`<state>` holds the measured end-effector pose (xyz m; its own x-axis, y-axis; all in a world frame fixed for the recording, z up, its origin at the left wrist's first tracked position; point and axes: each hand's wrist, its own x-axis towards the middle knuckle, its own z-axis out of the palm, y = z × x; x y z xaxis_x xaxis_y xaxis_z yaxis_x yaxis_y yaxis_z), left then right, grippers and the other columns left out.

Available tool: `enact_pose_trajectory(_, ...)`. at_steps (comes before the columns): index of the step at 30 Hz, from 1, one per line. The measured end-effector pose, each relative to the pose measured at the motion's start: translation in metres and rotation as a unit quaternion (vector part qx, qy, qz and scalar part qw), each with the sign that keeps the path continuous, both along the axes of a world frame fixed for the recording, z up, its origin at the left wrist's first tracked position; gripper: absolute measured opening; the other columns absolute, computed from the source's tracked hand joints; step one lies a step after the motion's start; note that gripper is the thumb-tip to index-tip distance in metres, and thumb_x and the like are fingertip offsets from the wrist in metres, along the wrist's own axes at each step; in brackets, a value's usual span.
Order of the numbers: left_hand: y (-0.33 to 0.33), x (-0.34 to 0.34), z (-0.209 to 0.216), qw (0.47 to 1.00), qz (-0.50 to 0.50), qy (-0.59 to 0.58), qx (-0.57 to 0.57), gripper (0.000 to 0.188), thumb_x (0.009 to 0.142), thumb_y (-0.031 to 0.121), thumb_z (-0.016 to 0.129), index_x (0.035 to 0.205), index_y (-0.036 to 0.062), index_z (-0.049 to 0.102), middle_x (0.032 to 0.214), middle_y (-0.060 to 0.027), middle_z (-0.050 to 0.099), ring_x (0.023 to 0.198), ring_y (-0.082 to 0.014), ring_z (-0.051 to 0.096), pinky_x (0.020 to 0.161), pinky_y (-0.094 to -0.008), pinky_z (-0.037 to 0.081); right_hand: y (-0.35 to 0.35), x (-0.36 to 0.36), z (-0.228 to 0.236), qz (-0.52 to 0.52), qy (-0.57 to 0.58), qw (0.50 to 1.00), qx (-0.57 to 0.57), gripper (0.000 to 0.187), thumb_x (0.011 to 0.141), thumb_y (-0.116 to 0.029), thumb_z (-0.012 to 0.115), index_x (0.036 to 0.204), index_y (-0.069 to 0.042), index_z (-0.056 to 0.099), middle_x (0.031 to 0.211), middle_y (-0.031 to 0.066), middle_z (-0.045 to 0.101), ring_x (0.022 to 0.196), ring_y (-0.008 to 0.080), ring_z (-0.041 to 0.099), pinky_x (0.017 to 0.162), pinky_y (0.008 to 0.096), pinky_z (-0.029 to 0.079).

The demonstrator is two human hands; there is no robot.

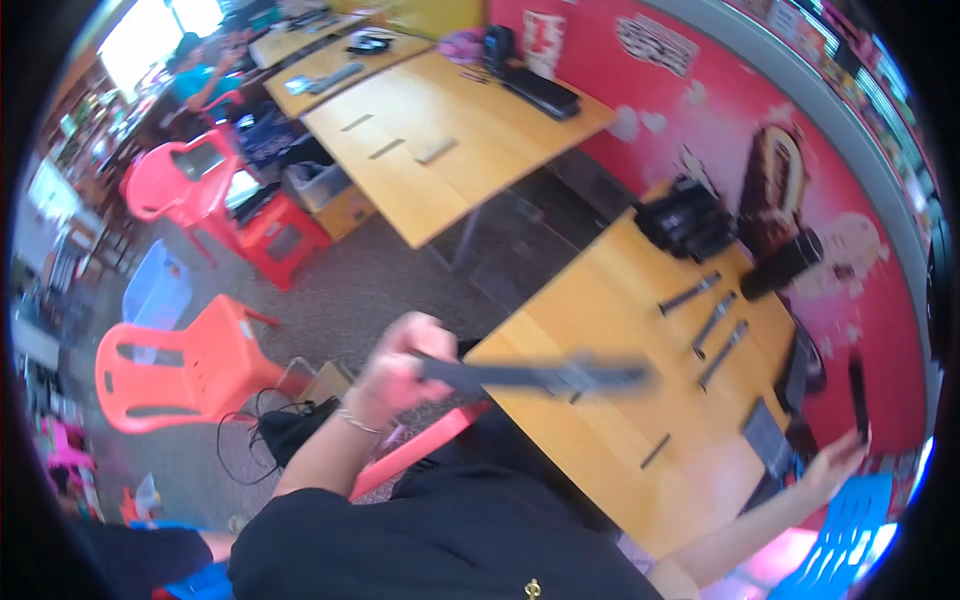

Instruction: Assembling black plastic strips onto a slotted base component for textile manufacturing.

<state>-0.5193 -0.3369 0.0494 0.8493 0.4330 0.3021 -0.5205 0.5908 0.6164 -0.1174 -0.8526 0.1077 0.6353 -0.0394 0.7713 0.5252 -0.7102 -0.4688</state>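
Observation:
My left hand [400, 365] is closed around one end of a long, flat dark bar [540, 377]. The bar reaches rightward over the near edge of the wooden table [560, 440]; its far end is smeared by motion, so its kind does not show. Out at the right, my right hand [836, 467] pinches a thin dark strip [858, 400] that points upward. Between the hands, a small dark strip [655, 450] lies on the tabletop. Farther back, three slim dark tools [714, 326] with metallic parts lie side by side.
A black bag [688, 220] and a black cylinder [782, 265] stand toward the pink wall [660, 120]. Another wooden table [440, 190] is ahead. Red plastic chairs [185, 365] are at left, a blue chair [840, 540] at lower right. People are in the background and lower left.

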Motion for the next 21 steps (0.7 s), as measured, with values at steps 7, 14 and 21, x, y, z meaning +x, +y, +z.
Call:
enact_pose_trajectory(7, 0.050, -0.007, 0.000, 0.984, 0.066, 0.024, -0.166, 0.015, 0.082, 0.001, 0.053, 0.093, 0.0075, 0.045, 0.083, -0.0101, 0.055, 0.071, -0.0191, 0.058, 0.063, -0.0253, 0.054, 0.252, -0.066, 0.016, 0.442, 0.306, 0.758, 0.371, 0.020, 0.096, -0.014, 0.048, 0.108, -0.002, 0.057, 0.105, 0.0088, 0.062, 0.094, 0.0134, 0.060, 0.083, 0.0244, 0.050)
enact_pose_trajectory(14, 0.037, 0.014, -0.007, 0.978, 0.132, 0.065, -0.148, 0.015, 0.083, -0.001, 0.054, 0.095, 0.0074, 0.047, 0.091, -0.0095, 0.058, 0.089, -0.0229, 0.062, 0.075, -0.0283, 0.055, 0.353, -0.071, -0.019, 0.543, 0.296, 0.759, 0.203, 0.014, 0.092, -0.004, 0.051, 0.100, 0.000, 0.062, 0.098, 0.0036, 0.064, 0.089, 0.0078, 0.060, 0.079, 0.0215, 0.050)
enact_pose_trajectory(21, 0.013, 0.035, -0.008, 0.985, 0.115, 0.063, -0.111, 0.019, 0.085, -0.003, 0.055, 0.099, 0.0079, 0.049, 0.101, -0.0070, 0.058, 0.092, -0.0225, 0.062, 0.078, -0.0303, 0.055, 0.357, -0.067, -0.121, 0.466, 0.318, 0.824, -0.049, 0.018, 0.087, -0.001, 0.054, 0.103, -0.001, 0.061, 0.103, 0.0107, 0.065, 0.096, 0.0145, 0.061, 0.084, 0.0243, 0.048)
